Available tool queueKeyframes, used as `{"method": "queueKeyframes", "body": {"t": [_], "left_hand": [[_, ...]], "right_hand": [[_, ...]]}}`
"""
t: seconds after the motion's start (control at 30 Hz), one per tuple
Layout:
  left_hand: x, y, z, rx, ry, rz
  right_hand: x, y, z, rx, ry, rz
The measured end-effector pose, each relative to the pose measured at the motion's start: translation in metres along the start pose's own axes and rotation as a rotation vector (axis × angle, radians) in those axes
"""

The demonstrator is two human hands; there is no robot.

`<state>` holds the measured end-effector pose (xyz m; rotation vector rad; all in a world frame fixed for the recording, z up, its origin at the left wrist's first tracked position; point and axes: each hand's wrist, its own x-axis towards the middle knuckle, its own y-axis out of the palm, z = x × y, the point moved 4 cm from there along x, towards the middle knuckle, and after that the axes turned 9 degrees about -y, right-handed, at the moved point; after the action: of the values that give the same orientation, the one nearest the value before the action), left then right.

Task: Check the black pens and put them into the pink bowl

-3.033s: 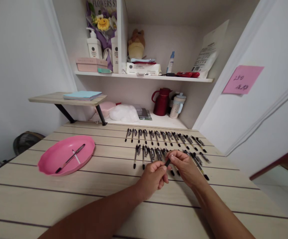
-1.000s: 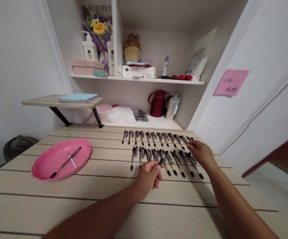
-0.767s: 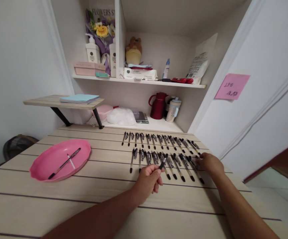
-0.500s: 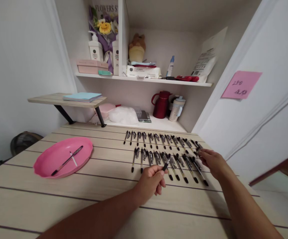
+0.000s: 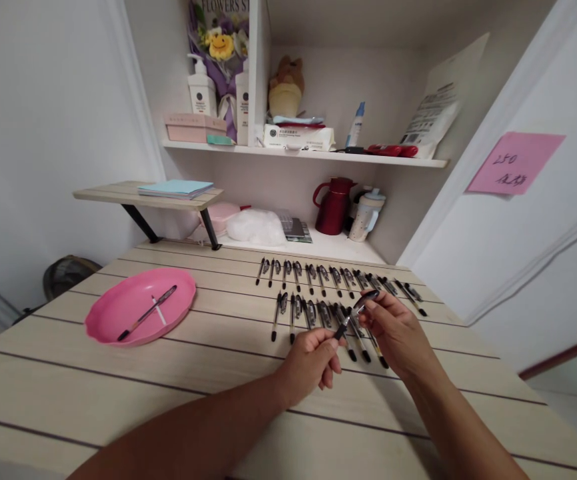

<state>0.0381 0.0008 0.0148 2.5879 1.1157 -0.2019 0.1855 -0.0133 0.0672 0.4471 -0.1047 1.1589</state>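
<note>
Right fingers (image 5: 383, 310) pinch a cap (image 5: 370, 295), moved from right end of pen rows (image 5: 336, 281); left fingers (image 5: 326, 348) hold uncapped pen (image 5: 341, 330); parts look lined up.

- Left on the tabletop (image 5: 118, 393) we have a dish (image 5: 102, 319), in it a pen (image 5: 141, 319) and a stick (image 5: 161, 317).
- To its right we see a front row of pens (image 5: 292, 319), a rear row (image 5: 310, 280) behind.
- Our left hand (image 5: 312, 360) is before the front row, our right hand (image 5: 401, 335) above its right part.
- Behind both rows we find a jug (image 5: 333, 210), a tumbler (image 5: 364, 217) right of it.
- Behind the dish, sheets (image 5: 176, 188) lie on a stand (image 5: 106, 193).
</note>
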Motion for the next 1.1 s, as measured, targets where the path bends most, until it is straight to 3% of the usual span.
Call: {"method": "queueKeyframes", "body": {"t": [0.3,0.6,0.7,0.93,1.1], "left_hand": [[0.0,0.0,-0.001,-0.001,-0.01,-0.011],[-0.003,0.003,-0.006,-0.012,0.03,0.016],[-0.005,0.002,-0.009,-0.007,0.055,-0.013],[-0.004,0.001,-0.014,-0.012,0.11,-0.123],[0.0,-0.004,-0.017,0.1,0.187,-0.242]], "right_hand": [[-0.007,0.003,-0.006,-0.181,-0.004,0.143],[-0.016,0.012,-0.013,-0.161,0.091,0.246],[-0.017,0.013,-0.017,-0.166,0.109,0.3],[-0.015,0.01,-0.018,-0.194,0.084,0.269],[-0.017,0.014,-0.021,-0.184,0.075,0.218]]}}
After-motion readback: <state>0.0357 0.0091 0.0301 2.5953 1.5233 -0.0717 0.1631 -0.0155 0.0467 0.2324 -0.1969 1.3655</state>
